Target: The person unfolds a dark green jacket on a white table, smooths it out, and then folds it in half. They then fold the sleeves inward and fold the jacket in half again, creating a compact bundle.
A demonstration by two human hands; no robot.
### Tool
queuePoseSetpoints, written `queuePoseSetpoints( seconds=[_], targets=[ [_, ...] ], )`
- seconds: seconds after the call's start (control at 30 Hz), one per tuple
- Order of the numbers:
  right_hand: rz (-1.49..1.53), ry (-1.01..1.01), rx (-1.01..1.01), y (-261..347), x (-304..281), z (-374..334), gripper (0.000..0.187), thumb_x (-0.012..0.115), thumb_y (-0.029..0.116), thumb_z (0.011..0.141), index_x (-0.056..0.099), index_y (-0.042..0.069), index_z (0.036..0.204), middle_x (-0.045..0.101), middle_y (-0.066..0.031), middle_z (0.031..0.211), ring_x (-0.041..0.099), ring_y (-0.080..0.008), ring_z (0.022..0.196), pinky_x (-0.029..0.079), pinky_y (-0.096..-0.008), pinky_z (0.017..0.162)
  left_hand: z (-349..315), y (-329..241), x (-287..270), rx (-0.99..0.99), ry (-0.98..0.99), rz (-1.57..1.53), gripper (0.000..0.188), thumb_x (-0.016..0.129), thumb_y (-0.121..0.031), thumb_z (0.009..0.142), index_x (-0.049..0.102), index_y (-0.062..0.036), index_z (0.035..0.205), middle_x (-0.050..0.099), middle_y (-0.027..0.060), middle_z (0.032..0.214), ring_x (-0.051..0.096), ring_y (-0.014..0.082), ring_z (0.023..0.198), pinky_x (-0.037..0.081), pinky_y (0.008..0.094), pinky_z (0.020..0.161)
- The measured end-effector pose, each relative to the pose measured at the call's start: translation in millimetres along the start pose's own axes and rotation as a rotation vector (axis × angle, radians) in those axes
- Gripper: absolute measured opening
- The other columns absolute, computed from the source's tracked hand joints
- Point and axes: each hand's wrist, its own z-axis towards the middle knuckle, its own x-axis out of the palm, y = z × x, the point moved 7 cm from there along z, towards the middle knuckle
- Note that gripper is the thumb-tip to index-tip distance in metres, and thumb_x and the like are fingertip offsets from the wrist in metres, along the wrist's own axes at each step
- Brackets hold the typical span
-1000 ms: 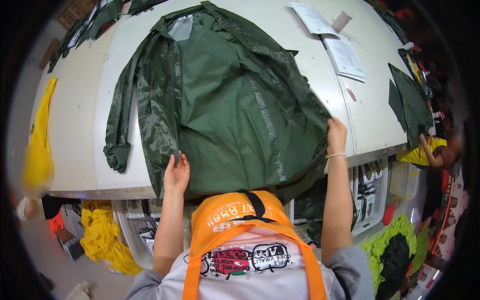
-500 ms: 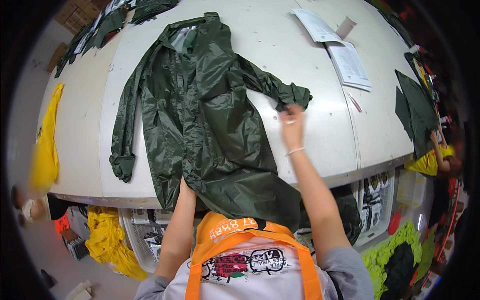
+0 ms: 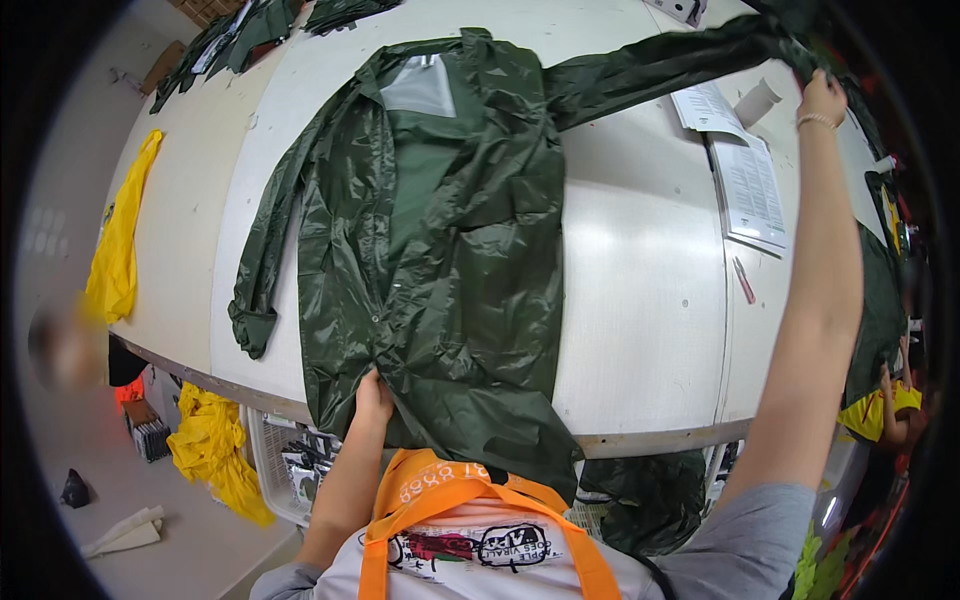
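Sleeve [image 3: 668, 70] now outstretched, right hand [image 3: 823, 98] and left hand [image 3: 374, 402] fast on jacket [image 3: 505, 260], packets [image 3: 304, 466] basketed

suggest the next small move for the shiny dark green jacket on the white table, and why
I'd probably bring the right hand in and lay the shiny dark green sleeve it holds alongside the jacket: that sleeve is stretched far out to the right, while the other sleeve lies on the white table beside the jacket's body. The left hand is at the jacket's front.

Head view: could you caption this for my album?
Green coat on a white table, left hand at its lower front, right hand holding out one sleeve.
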Motion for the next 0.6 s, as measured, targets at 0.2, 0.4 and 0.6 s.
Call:
queuePoseSetpoints(
  seconds=[0.2,0.4,0.6],
  targets=[
    [-0.297,0.123,0.285,-71,-60,-27,0.040,0.065,0.024,0.074,0.064,-0.006,0.101,0.068,-0.0180,0.089,0.066,-0.0244,0.078,0.051,-0.0337,0.076,16,6,0,-0.040,0.095,-0.002,0.025,0.049,-0.017,0.093,0.057,-0.0009,0.110,0.063,0.0093,0.106,0.059,0.0217,0.096,0.046,0.0344,0.087],
    [-0.432,0.963,0.350,-12,-169,-400,0.053,0.062,0.017,0.089,0.041,0.003,0.135,0.051,-0.0178,0.130,0.047,-0.0287,0.123,0.040,-0.0361,0.099,-8,-3,1,-0.042,0.031,0.013,0.033,0.054,-0.023,0.093,0.053,-0.0012,0.118,0.059,0.0086,0.117,0.057,0.0218,0.104,0.044,0.0342,0.091],
    [-0.169,1.534,0.035,249,-192,-649,0.055,0.077,0.028,0.071,0.057,0.000,0.114,0.055,-0.0138,0.117,0.049,-0.0329,0.112,0.040,-0.0378,0.097,-21,-5,27,-0.094,0.120,0.039,0.030,0.060,-0.024,0.090,0.056,-0.0033,0.112,0.060,0.0094,0.110,0.057,0.0228,0.099,0.044,0.0340,0.089]
  ],
)
